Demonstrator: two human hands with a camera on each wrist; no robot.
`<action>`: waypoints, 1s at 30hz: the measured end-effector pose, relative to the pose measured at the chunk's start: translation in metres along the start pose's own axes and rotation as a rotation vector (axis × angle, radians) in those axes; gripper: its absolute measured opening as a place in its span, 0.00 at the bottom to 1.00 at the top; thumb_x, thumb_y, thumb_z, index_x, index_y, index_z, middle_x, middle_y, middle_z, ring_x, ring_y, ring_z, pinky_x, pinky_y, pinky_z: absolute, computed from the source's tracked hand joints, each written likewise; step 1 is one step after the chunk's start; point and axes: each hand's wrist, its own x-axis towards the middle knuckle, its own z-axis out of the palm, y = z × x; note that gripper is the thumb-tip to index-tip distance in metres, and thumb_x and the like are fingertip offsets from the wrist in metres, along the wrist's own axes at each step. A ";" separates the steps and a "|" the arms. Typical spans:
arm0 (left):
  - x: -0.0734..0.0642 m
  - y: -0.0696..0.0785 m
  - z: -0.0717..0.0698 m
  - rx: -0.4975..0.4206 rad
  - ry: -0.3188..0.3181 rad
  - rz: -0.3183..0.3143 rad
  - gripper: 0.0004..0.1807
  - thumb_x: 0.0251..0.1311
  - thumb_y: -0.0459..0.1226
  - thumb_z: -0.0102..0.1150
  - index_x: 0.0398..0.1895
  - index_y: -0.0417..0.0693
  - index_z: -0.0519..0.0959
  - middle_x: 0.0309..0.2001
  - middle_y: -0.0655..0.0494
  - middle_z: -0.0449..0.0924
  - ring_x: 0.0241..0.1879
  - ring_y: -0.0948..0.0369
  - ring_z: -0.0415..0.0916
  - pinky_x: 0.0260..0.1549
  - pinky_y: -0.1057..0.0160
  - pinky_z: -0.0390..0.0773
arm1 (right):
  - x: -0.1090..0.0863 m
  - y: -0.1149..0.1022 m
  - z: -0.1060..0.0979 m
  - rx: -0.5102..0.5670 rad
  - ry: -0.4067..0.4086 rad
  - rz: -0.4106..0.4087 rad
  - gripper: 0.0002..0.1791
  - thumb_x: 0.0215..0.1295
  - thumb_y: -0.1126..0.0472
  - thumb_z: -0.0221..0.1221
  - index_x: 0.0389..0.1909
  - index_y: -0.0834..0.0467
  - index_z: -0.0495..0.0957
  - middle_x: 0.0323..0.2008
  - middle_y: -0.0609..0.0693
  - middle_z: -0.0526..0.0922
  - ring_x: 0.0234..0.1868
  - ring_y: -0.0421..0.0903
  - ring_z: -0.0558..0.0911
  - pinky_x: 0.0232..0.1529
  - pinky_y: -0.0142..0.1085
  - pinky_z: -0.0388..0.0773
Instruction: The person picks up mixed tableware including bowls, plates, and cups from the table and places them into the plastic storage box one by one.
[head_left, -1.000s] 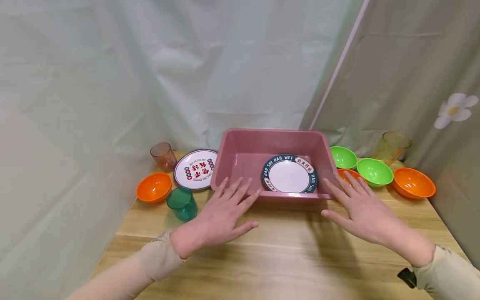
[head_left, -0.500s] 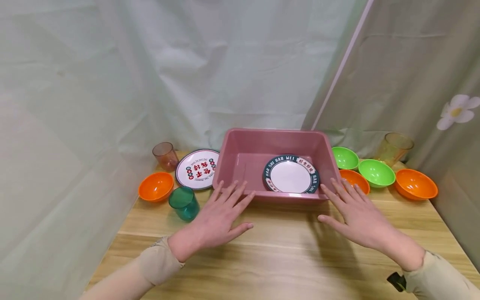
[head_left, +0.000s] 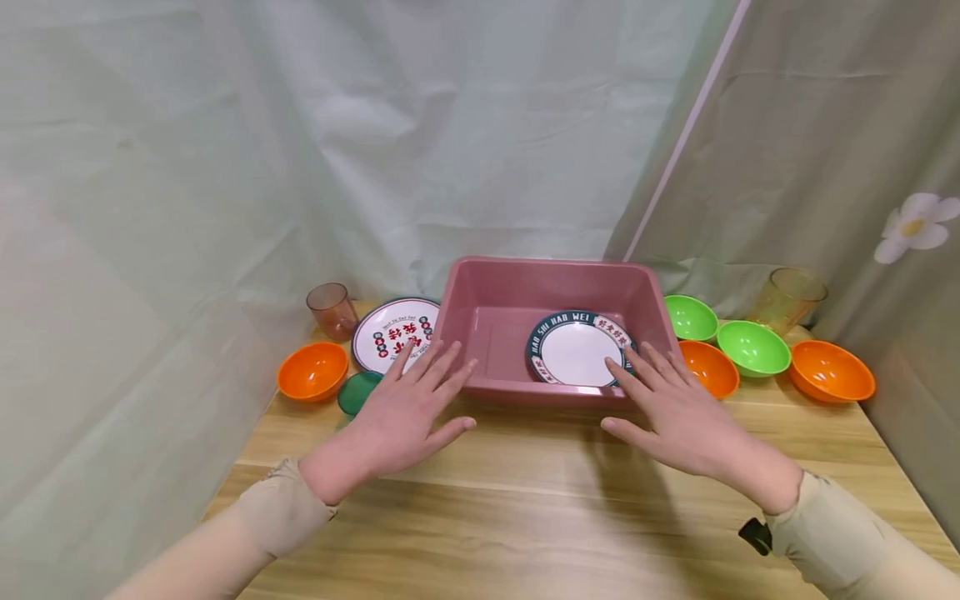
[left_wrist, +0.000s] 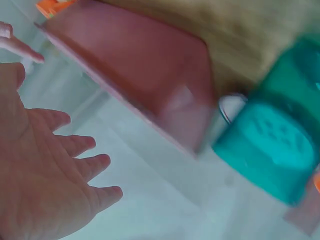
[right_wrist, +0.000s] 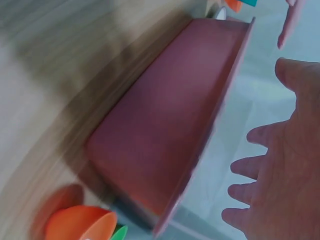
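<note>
A pink plastic basin (head_left: 491,333) stands mid-table, holding a dark-rimmed white plate (head_left: 573,354). My left hand (head_left: 393,421), fingers spread and nothing in it, is raised before the basin's left front corner. It overlaps a green cup (head_left: 355,395) and a white plate with red characters (head_left: 382,329); part of both is hidden. My right hand (head_left: 686,425), likewise spread and bare, overlaps the front right rim in the head view. The right wrist view has the palm (right_wrist: 287,175) apart from the basin's outer wall (right_wrist: 160,105). In the left wrist view the green cup (left_wrist: 275,130) looms large.
Left of the basin are an orange bowl (head_left: 312,372) and a brownish clear cup (head_left: 332,312). To its right sit green bowls (head_left: 753,348), orange bowls (head_left: 832,371) and a yellowish clear cup (head_left: 791,300). Curtains (head_left: 480,125) hang behind the wooden table (head_left: 525,500).
Both hands have shifted left. The left one has moved over the green cup and off the basin's front rim; the right one now overlaps the plate's edge in view. Bowls, cups and basin stay put.
</note>
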 end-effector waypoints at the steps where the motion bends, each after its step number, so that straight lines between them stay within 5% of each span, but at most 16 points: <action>1: -0.001 -0.005 -0.002 0.002 0.005 -0.016 0.44 0.72 0.68 0.37 0.83 0.57 0.53 0.82 0.51 0.44 0.81 0.48 0.37 0.75 0.42 0.30 | 0.004 -0.002 0.000 -0.007 -0.001 -0.007 0.49 0.70 0.23 0.43 0.81 0.51 0.56 0.80 0.59 0.52 0.81 0.62 0.43 0.76 0.61 0.41; 10: -0.002 -0.073 -0.019 -0.036 -0.028 -0.182 0.41 0.76 0.63 0.38 0.81 0.47 0.59 0.79 0.40 0.55 0.77 0.39 0.48 0.74 0.35 0.40 | 0.041 -0.028 -0.007 -0.010 -0.026 -0.089 0.48 0.70 0.24 0.44 0.82 0.50 0.55 0.80 0.57 0.51 0.81 0.59 0.44 0.77 0.57 0.39; 18: 0.009 -0.134 -0.011 -0.128 -0.089 -0.277 0.33 0.80 0.52 0.41 0.74 0.36 0.67 0.70 0.33 0.68 0.71 0.35 0.61 0.68 0.29 0.52 | 0.081 -0.063 -0.011 0.005 -0.084 -0.160 0.46 0.72 0.26 0.42 0.81 0.50 0.56 0.80 0.55 0.53 0.81 0.56 0.45 0.78 0.53 0.40; 22: 0.017 -0.153 -0.008 -0.208 -0.117 -0.291 0.25 0.80 0.45 0.42 0.67 0.35 0.71 0.64 0.34 0.75 0.64 0.34 0.69 0.65 0.31 0.61 | 0.096 -0.079 -0.011 0.010 -0.102 -0.192 0.45 0.73 0.27 0.43 0.81 0.50 0.56 0.79 0.57 0.56 0.81 0.56 0.47 0.78 0.52 0.40; 27: 0.028 -0.168 -0.004 -0.311 -0.230 -0.356 0.33 0.82 0.47 0.36 0.75 0.29 0.60 0.71 0.29 0.64 0.69 0.32 0.62 0.68 0.35 0.59 | 0.110 -0.092 -0.010 -0.018 -0.091 -0.234 0.43 0.74 0.29 0.44 0.81 0.51 0.58 0.78 0.57 0.58 0.80 0.57 0.50 0.78 0.52 0.43; 30: 0.037 -0.176 -0.002 -0.370 -0.250 -0.380 0.32 0.82 0.47 0.34 0.72 0.28 0.65 0.68 0.28 0.68 0.67 0.32 0.65 0.68 0.36 0.61 | 0.117 -0.097 -0.009 -0.028 -0.088 -0.242 0.41 0.76 0.32 0.44 0.80 0.50 0.59 0.78 0.56 0.60 0.80 0.57 0.52 0.78 0.52 0.45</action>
